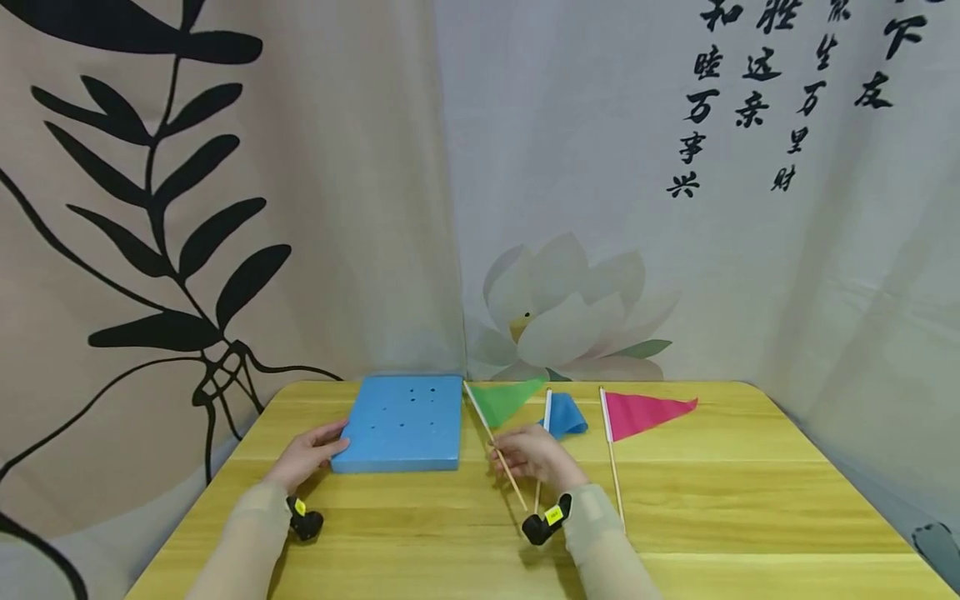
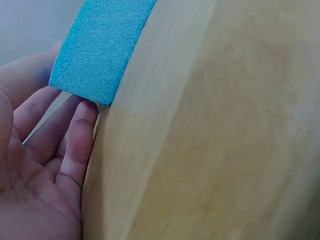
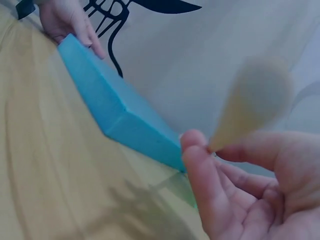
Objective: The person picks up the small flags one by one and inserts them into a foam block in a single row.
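One green triangular pennant flag on a thin wooden stick (image 1: 501, 417) is what's in play here. It sits just right of centre in the head view, tilted, with the cloth end up toward the back wall and the stick running down into the right hand (image 1: 534, 457). The fingers (image 3: 200, 170) are pinching the stick partway along, thumb against fingertips, so it's properly held and not just touched.

My guess on handling: super light, the stick is stiff but skinny enough to snap if you lever it, and the cloth is floppy and will just trail. Best to pinch it low-to-mid on the stick like this and leave the cloth alone.

Right next to it, toward the left of the frame, is a flat blue rectangular foam block with small holes in its top (image 1: 400, 422), lying on the yellow wooden counter (image 1: 712, 500). The left hand (image 1: 306, 454) rests against the block's near-left corner with fingers straight and relaxed, touching the foam edge and not wrapped around anything. Foam looks soft and light, probably slides easily.

Further right: a blue flag (image 1: 562, 414) whose cloth is bunched up, its stick partly behind the right hand, then a pink triangular flag (image 1: 641, 412) lying flat, well apart from the hand.
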A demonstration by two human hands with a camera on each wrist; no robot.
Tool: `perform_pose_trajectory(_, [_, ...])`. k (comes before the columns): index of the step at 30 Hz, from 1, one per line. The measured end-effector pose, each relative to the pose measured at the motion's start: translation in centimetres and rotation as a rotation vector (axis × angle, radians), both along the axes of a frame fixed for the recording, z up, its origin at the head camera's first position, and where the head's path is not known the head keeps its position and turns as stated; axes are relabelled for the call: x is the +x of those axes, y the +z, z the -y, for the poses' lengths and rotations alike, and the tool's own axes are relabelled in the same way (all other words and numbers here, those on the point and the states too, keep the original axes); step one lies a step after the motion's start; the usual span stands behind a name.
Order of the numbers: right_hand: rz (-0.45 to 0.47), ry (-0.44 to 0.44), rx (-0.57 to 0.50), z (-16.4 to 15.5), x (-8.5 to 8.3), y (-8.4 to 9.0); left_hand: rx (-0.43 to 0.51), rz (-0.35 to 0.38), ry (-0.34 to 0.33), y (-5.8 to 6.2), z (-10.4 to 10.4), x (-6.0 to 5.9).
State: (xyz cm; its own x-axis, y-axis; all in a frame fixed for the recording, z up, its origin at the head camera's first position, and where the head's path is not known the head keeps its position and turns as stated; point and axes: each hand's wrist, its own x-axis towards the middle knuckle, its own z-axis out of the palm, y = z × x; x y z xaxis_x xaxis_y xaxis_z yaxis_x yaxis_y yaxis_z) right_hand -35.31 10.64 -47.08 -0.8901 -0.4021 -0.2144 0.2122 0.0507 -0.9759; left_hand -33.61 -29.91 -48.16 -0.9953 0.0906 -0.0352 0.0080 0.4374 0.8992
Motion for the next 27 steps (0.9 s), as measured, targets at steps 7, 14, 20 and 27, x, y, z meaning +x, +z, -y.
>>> perform_pose_trajectory(7, [-0.041,-0.040,-0.043,-0.3,0.1,1.4,0.002,-0.008,-0.006,0.1,0.1,-0.1])
perform_pose_trajectory(14, [-0.078,-0.102,-0.089,-0.4,0.1,2.6,0.004,-0.017,-0.017,0.2,0.1,-0.3])
perform_pose_trajectory(20, [-0.151,-0.132,-0.127,0.2,0.4,3.3,0.007,0.006,-0.003,0.0,0.2,-0.1])
perform_pose_trajectory(27, [-0.241,-0.225,-0.191,1.0,-0.1,4.2,0.000,0.002,-0.009,-0.1,0.0,0.2])
